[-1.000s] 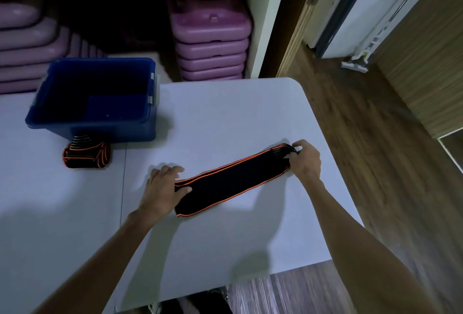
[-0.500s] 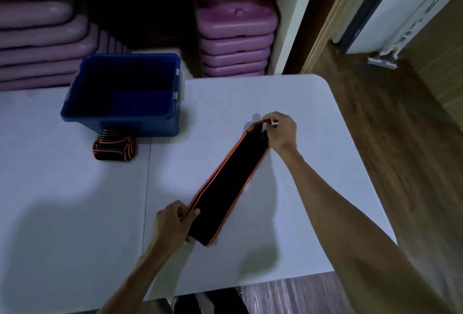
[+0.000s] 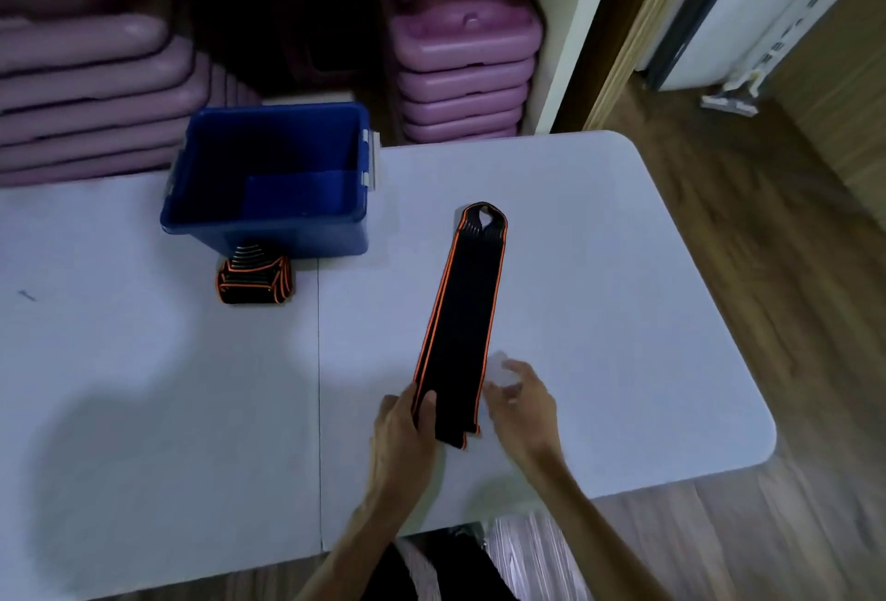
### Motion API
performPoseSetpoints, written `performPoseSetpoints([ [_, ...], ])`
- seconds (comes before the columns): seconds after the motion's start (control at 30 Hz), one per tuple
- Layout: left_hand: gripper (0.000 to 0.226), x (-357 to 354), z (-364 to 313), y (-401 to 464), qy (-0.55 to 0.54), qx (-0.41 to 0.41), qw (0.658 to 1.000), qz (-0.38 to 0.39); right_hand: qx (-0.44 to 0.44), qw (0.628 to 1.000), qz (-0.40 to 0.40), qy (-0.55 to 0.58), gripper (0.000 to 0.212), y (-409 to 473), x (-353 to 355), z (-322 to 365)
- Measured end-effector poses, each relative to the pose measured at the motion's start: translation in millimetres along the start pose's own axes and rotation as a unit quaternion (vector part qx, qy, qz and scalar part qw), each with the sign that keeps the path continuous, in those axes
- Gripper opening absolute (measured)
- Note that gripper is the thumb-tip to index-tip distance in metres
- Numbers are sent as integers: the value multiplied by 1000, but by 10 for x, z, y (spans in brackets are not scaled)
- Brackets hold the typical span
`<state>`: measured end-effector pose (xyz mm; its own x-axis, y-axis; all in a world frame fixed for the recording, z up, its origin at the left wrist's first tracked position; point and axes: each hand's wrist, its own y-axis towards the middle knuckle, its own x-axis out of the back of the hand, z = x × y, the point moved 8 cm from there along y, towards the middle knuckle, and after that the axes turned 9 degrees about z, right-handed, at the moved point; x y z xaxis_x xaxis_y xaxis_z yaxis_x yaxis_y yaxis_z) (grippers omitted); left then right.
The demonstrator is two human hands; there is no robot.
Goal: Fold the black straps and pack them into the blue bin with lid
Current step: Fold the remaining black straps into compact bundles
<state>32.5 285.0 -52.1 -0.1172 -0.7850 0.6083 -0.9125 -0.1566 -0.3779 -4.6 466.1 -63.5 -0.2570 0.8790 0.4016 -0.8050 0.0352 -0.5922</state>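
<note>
A long black strap with orange edging (image 3: 467, 308) lies flat on the white table (image 3: 599, 313), running away from me. My left hand (image 3: 402, 432) grips its near end, thumb on top of the left edge. My right hand (image 3: 520, 401) hovers just right of that end, blurred, fingers relaxed and holding nothing. The open blue bin (image 3: 273, 183) stands at the table's back left; its inside looks dark. A folded black and orange strap (image 3: 254, 279) sits on the table right in front of the bin.
Stacks of purple plastic cases (image 3: 462, 68) fill the white shelf unit behind the table. The table's rounded right edge drops to a wooden floor (image 3: 767, 313). A door frame and a white floor tool (image 3: 733, 92) stand at the back right.
The strap has turned from diagonal to pointing straight away from me. My right hand let go of its far end and came back beside the near end. My left hand kept its hold.
</note>
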Motion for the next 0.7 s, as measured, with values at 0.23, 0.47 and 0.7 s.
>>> performPoseSetpoints([
  [0.23, 21, -45, -23, 48, -37, -17, 999, 32, -69, 975, 27, 209, 33, -174, -165, -85],
  [0.47, 27, -73, -91, 34, -40, -32, 997, 53, -18, 996, 7, 93, 36, -177, -131, 20],
  [0.7, 40, -127, 17, 85, -2, -31, 991, 129, 5, 999, -13, 49, 44, -179, -71, 35],
])
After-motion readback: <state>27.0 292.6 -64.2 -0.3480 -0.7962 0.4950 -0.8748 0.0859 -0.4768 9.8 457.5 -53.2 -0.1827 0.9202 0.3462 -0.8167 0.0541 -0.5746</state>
